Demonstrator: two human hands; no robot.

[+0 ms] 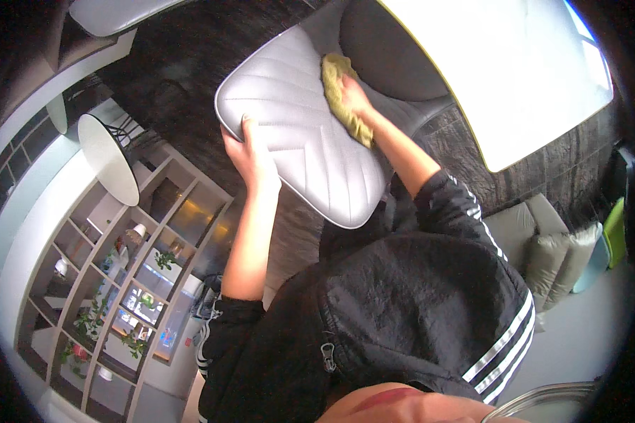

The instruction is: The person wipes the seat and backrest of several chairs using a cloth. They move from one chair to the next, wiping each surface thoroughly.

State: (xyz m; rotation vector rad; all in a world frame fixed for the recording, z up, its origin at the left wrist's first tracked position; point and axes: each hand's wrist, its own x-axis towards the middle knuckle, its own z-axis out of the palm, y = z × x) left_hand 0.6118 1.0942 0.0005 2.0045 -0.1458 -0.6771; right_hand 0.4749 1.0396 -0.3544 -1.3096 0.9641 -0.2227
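Note:
A grey padded chair seat (296, 121) with stitched lines stands before me. My left hand (251, 150) grips its near left edge, the thumb on top and the fingers beneath the rim. A bunched yellow-green cloth (336, 95) lies where the seat meets the chair's darker grey backrest (397, 47). My right hand (352, 98) is on that cloth, pressing it against the seat; its fingertips are partly hidden in the folds.
A white tabletop (529, 79) with a yellowish edge reaches close to the backrest. At the right is a grey cushioned seat (540, 254). An open shelf unit (121, 285) with plants and a round white table (108, 158) stand at the left. The floor (190, 69) is dark.

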